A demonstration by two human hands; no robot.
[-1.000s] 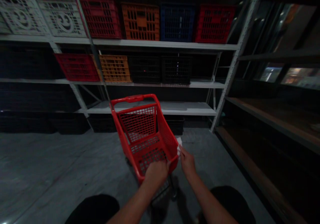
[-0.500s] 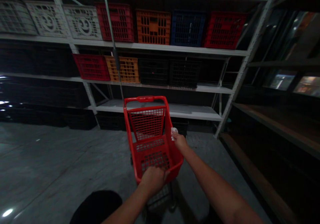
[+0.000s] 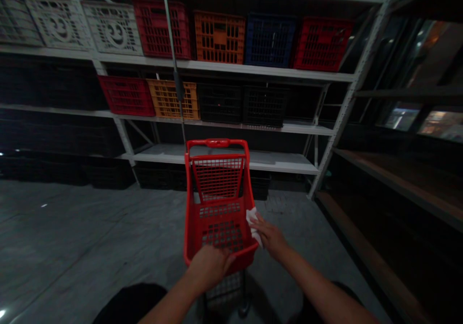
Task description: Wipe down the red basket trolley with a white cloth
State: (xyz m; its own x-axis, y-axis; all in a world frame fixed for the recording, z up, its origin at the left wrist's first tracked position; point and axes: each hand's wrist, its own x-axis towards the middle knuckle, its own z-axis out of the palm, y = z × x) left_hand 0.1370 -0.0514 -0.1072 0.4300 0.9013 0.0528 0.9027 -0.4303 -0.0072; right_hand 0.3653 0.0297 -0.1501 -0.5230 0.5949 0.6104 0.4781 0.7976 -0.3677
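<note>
Grey concrete floor (image 3: 72, 247) spreads beneath a person's dark shorts (image 3: 130, 304) in a dim storage aisle, as two bare hands work at a red plastic shopping cart (image 3: 191, 222), its mesh basket directly ahead of the fingers. The left hand (image 3: 210, 266) lies on the cart's near rim, fingers together and curled over the edge; whether they clamp it or merely rest there cannot be told. Just beyond those fingers, the right hand (image 3: 269, 237) sits at the basket's right rim, its fingers closed on a crumpled white cloth (image 3: 253, 225) pressed to the red plastic. The step in hand appears to centre on that rim, with the left hand seemingly steadying the cart. Well past the fingertips, the cart's red handle (image 3: 217, 143) crosses the basket's far end. Farther off, steel shelving (image 3: 347, 97) carries rows of plastic crates (image 3: 219, 39) in white, red, orange, blue and black, while a wooden shelf (image 3: 376, 179) runs along the right of the aisle.
</note>
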